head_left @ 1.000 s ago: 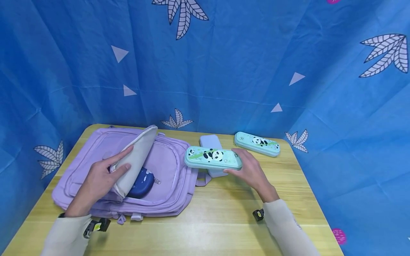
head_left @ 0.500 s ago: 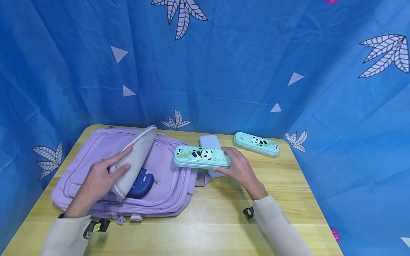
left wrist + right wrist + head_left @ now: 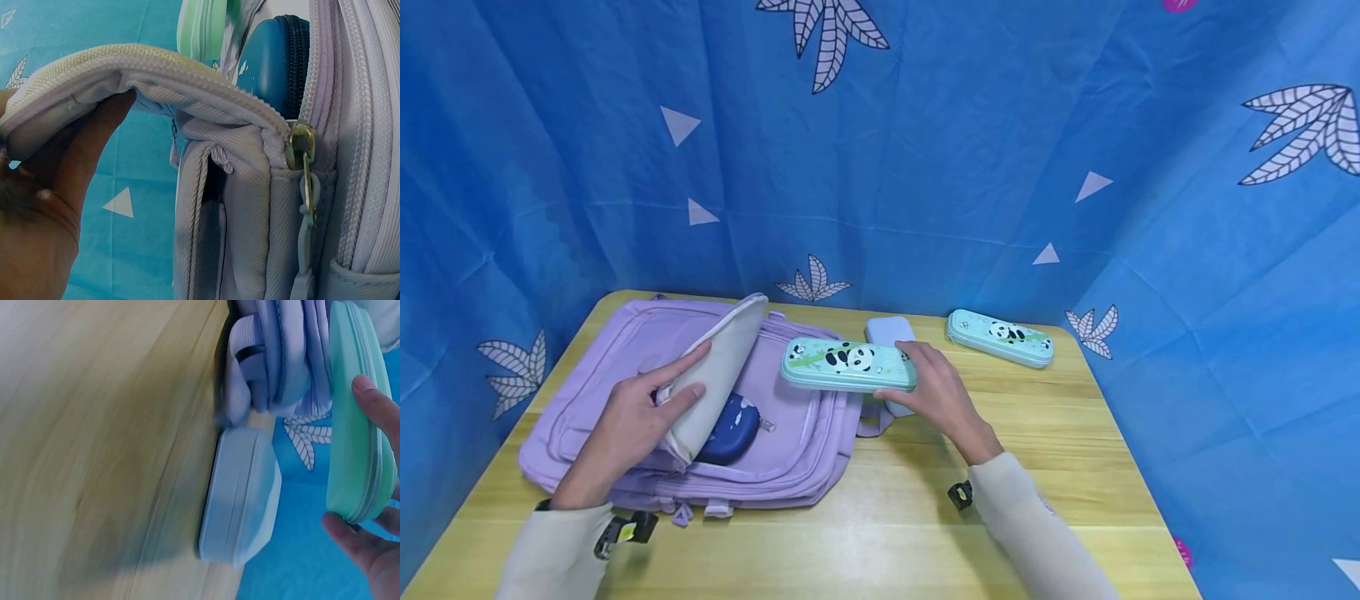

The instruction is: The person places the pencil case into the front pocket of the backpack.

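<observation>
A lavender backpack [image 3: 625,350] lies flat on the table's left side with its front pocket unzipped. My left hand [image 3: 638,417] grips the pocket's pale flap [image 3: 718,375] and holds it raised; the left wrist view shows the fingers beneath the flap [image 3: 156,69]. Inside the pocket sits a dark blue zipped case [image 3: 730,429], partly covered by the flap. My right hand [image 3: 936,392] holds a mint-green panda pencil case [image 3: 850,365] by its right end, above the backpack's right side. In the right wrist view, thumb and fingers pinch the pencil case [image 3: 356,425] clear of the table.
Behind my right hand a pale blue-white case [image 3: 889,329] lies on the table, partly hidden. A second mint panda pencil case [image 3: 1000,337] lies at the back right. A strap [image 3: 874,421] sticks out from the backpack. Blue patterned cloth [image 3: 970,167] hangs behind the wooden table [image 3: 880,533].
My right hand has moved left with the pencil case, from beside the backpack to over its right part. The left hand and the raised flap have stayed put.
</observation>
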A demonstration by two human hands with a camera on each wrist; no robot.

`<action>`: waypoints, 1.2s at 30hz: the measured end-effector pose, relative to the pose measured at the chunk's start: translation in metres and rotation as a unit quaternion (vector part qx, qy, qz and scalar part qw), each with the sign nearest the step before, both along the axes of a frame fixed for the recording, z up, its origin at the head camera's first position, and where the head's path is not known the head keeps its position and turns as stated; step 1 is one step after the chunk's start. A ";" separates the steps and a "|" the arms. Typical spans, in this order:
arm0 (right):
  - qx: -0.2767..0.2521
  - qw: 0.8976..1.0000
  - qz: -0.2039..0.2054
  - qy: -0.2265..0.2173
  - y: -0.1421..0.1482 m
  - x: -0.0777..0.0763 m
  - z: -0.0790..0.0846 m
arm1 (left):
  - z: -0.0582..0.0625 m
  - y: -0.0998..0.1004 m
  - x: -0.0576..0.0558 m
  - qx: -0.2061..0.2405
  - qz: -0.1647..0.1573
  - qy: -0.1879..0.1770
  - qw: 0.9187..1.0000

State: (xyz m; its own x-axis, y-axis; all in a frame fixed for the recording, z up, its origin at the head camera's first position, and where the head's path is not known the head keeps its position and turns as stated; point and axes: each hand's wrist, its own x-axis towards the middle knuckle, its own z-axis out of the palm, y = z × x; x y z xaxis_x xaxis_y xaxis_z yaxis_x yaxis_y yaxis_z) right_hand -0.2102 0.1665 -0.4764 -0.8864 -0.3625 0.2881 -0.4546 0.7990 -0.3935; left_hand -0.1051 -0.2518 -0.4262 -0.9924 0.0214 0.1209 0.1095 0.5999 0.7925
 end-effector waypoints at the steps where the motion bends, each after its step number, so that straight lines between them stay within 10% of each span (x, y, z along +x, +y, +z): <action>1: 0.001 1.000 0.001 0.001 -0.002 0.000 0.000 | 0.000 0.000 0.000 0.000 0.000 0.002 1.000; 36: 0.039 0.999 0.007 0.010 -0.077 -0.001 0.007 | -0.001 -0.001 0.001 -0.001 -0.003 0.016 1.000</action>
State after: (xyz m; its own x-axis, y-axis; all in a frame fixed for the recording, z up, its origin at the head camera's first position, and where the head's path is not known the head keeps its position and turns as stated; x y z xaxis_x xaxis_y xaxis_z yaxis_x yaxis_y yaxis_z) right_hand -0.2114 0.0894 -0.4698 -0.8754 -0.3960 0.2772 -0.4728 0.8206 -0.3211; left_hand -0.1041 -0.2523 -0.4269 -0.9878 0.0278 0.1535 0.1393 0.6000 0.7878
